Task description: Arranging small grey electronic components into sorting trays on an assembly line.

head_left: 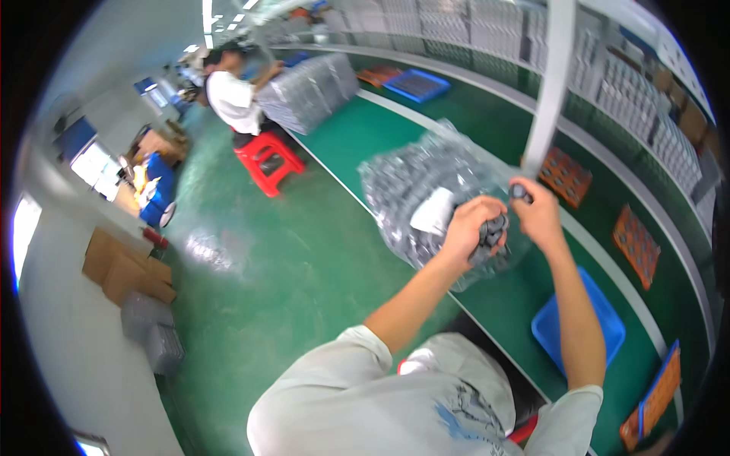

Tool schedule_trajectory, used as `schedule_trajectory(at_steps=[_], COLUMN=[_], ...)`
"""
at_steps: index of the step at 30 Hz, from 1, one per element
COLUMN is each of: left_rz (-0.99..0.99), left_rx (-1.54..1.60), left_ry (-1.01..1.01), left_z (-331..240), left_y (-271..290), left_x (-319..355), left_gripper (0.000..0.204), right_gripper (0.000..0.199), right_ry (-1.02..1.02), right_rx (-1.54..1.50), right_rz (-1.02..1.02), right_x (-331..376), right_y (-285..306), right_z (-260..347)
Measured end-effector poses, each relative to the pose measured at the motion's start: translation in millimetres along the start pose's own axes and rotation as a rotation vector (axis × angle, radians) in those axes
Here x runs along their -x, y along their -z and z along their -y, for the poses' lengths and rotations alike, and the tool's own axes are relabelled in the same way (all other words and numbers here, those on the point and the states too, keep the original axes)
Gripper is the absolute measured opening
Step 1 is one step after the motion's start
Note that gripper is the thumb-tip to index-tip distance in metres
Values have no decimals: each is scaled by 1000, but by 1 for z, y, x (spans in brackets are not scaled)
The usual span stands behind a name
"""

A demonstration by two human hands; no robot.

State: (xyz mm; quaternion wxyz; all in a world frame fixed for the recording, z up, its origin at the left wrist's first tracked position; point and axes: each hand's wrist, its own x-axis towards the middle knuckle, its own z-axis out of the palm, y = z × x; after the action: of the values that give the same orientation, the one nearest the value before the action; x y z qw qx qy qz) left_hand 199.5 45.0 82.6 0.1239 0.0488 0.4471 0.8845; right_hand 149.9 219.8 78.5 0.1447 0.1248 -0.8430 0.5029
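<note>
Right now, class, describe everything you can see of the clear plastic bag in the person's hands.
The clear plastic bag is crinkled, glossy and see-through, packed with small dark grey parts, with a white slip showing inside. It is held up over the green bench's edge. The left hand grips a bunch of it; the right hand pinches its near edge.

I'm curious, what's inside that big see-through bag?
The clear plastic bag holds many small dark grey parts and a white slip. The left hand covers some; deeper ones blur together.
</note>
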Motion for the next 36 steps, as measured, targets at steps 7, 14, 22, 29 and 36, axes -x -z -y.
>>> schedule_trajectory(at_steps=[7, 14, 22, 29, 36], left_rz=[280, 431, 391, 732, 488], left_rx=[-716, -1354, -1308, -1307, -1284], left_ry=[-254, -811, -854, -513, -774], left_z=[93, 156, 178, 188, 116], left_y=[-62, -55, -70, -89, -34], left_x=[-47, -50, -29, -22, -40], left_gripper=[14, 18, 16, 37, 45], right_gripper=[36, 41, 47, 52, 51], right_ry=[-239, -46, -158, -247, -128], right_rx=[194, 566, 497, 688, 590], right_rz=[-105, 2, 31, -19, 26], right_x=[100, 180, 188, 201, 190], right_y=[120, 107, 102, 123, 111], right_z=[-44, -72, -67, -78, -40])
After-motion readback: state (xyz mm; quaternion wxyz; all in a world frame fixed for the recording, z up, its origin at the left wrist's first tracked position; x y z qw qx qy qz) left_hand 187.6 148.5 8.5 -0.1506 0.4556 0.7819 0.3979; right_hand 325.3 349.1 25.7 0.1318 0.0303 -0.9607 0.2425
